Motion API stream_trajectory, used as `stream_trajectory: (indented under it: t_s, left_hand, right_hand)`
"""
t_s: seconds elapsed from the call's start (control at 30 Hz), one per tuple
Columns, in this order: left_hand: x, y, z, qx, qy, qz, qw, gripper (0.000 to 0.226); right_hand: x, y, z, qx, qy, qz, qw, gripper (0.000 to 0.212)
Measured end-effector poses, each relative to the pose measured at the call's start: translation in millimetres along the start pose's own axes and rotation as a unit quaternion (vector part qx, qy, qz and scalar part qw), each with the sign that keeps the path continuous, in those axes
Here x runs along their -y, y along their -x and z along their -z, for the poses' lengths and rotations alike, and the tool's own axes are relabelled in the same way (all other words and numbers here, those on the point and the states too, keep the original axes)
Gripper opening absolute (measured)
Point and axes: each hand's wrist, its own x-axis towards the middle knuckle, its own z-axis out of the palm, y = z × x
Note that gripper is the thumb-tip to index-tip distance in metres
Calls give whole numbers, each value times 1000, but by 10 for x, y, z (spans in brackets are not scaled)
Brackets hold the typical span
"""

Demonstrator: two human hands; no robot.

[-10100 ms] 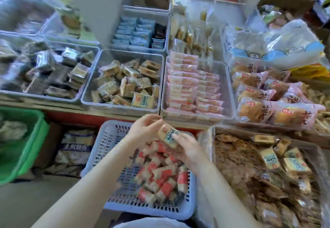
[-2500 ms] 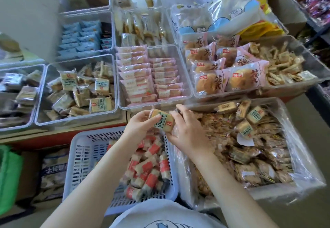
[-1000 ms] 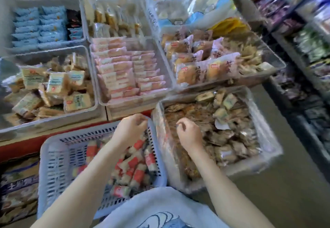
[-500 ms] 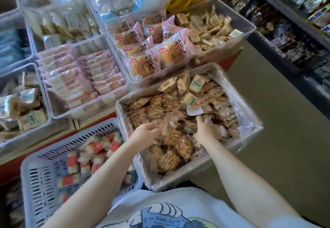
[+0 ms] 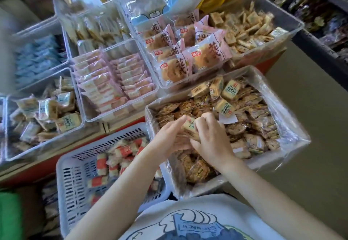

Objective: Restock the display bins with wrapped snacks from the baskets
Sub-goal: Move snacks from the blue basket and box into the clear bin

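Both hands grip one tan wrapped snack [image 5: 189, 127] over the plastic-lined box [image 5: 293, 132]: left hand [image 5: 169, 136] & right hand [image 5: 211, 138] pinch its ends. Risk: slick wrapper slips, pack drops back among loose packs or lands in the wrong bin.

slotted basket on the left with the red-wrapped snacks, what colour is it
Pale lavender-blue plastic basket, seen in the head view, the only one.

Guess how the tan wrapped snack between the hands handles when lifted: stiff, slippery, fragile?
The snack looks blocky, so likely stiff and light. Its glossy film probably makes it slippery. Both the left hand and right hand hold it, so one may not suffice.
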Motion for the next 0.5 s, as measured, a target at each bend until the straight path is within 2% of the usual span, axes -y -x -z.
stream_trajectory:
  t_s: [0.1,0.23,0.33,0.5]
  left_hand:
    - [-89,100,354,-55,20,-74,996,24]
    - [-139,295,988,-62,53,-120,989,31]
    - [-143,470,1463,-74,93,-147,982,32]
    - [-249,816,2376,-139,164,-207,954,32]
  right_hand:
    - [251,-188,41,26,-24,61,997,41]
    - [646,-485,-66,35,23,146,988,35]
    - [1094,-745,-323,42,75,195,977,36]
    - [2086,-1328,-793,62,128,238,961,51]
